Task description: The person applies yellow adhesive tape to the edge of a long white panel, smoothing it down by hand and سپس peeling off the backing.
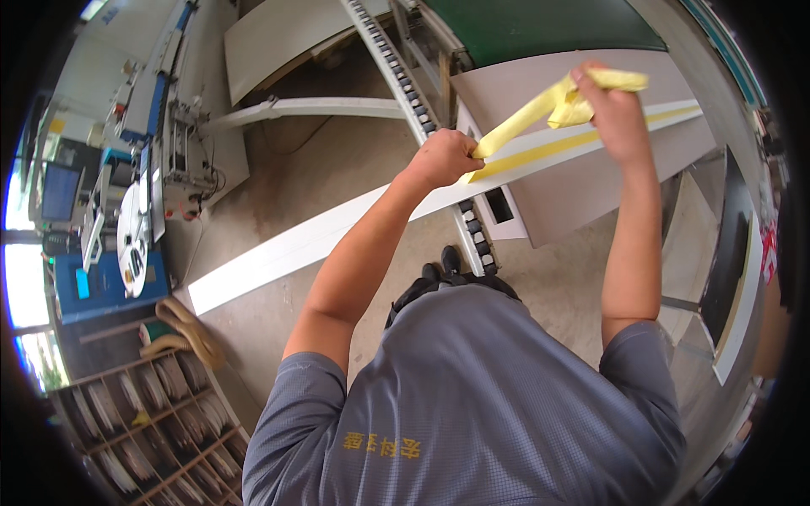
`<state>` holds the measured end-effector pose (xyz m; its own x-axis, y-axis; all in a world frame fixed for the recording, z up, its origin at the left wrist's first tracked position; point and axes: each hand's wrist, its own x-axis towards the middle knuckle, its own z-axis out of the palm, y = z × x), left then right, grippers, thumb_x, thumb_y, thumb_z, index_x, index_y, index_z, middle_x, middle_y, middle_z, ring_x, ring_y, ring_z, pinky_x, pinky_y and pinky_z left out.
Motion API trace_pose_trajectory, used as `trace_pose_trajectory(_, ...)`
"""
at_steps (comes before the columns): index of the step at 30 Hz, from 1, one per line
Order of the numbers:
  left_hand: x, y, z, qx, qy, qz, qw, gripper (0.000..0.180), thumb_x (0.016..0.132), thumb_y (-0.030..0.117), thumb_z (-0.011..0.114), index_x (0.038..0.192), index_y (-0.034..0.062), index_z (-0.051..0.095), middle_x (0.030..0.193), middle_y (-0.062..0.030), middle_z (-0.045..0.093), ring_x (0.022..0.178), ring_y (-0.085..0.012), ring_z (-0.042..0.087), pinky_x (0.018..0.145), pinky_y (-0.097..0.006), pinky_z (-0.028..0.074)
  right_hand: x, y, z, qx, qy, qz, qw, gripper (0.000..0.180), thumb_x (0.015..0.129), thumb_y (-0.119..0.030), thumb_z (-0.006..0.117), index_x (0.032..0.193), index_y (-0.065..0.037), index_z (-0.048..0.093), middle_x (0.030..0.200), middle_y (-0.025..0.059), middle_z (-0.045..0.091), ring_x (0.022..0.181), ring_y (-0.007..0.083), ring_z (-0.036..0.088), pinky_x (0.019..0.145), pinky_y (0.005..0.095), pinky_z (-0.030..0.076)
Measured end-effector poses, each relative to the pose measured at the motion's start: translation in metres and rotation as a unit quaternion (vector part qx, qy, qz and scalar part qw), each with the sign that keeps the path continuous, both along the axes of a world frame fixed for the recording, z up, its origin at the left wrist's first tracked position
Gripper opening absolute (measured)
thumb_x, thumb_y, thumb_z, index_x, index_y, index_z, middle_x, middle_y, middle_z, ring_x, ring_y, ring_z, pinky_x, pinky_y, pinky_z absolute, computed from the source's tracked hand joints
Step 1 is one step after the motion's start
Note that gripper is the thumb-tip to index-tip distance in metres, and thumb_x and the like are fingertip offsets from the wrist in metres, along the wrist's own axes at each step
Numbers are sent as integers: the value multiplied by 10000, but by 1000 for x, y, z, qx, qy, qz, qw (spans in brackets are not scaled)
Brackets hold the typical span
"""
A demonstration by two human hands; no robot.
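Observation:
A long white board [295, 246] runs diagonally in front of me, with a flat yellow strip [548, 152] along its right part. My left hand [445, 158] is closed on one end of a loose, crumpled length of yellow tape [521, 122], low over the board where the flat strip ends. Further right and raised above the board, my right hand [618, 116] is closed on the same tape. A bunched fold hangs beside its fingers, and a short end sticks out past them. Between my hands the tape stretches at a slant.
A roller rail [396, 72] passes under the board. Beneath its right part lies a wide grey-beige panel [557, 198], and a green surface [540, 29] lies beyond. Machinery [190, 143] stands at left, above a rack [152, 422] of coiled strips. A dark-edged frame [730, 253] leans at right.

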<state>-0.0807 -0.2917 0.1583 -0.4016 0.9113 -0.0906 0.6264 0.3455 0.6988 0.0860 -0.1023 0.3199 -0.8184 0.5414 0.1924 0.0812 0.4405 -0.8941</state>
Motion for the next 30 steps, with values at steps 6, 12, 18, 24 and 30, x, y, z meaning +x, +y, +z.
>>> trace_pose_trajectory(6,6,51,37,64,16,-53,996,231,786,263,759,867,47,756,786,-195,694,733,-380,673,695,-443,537,33,25,-153,-29,-170,-13,985,645,929,-251,696,1464,-4,435,1008,150,710,955,242,685,878,358,526)
trace_pose_trajectory(12,19,106,79,137,47,-85,986,184,780,144,709,908,23,764,764,-154,712,712,-268,695,701,-363,555,-2,11,-212,-54,-152,54,985,481,890,-238,720,1274,12,572,1046,183,706,904,270,702,795,390,552)
trace_pose_trajectory(18,42,146,119,208,-56,-66,974,520,809,71,737,1304,24,581,1018,-140,722,886,-188,685,807,-323,546,4,64,-187,-32,-39,-77,996,214,945,-138,600,934,52,698,805,193,710,698,326,693,663,408,552)
trace_pose_trajectory(24,57,213,12,-4,89,91,992,602,794,139,701,1358,8,535,1053,-223,709,945,-334,685,851,-405,542,39,166,-130,35,-35,-34,998,199,892,-42,539,953,71,691,862,241,720,791,362,725,704,412,577)
trace_pose_trajectory(30,119,281,-93,-71,37,147,986,509,817,194,692,1317,107,647,1030,-163,737,961,-357,692,858,-438,542,81,259,-57,-33,38,15,999,197,855,-28,533,931,55,695,837,223,725,803,373,723,741,417,574)
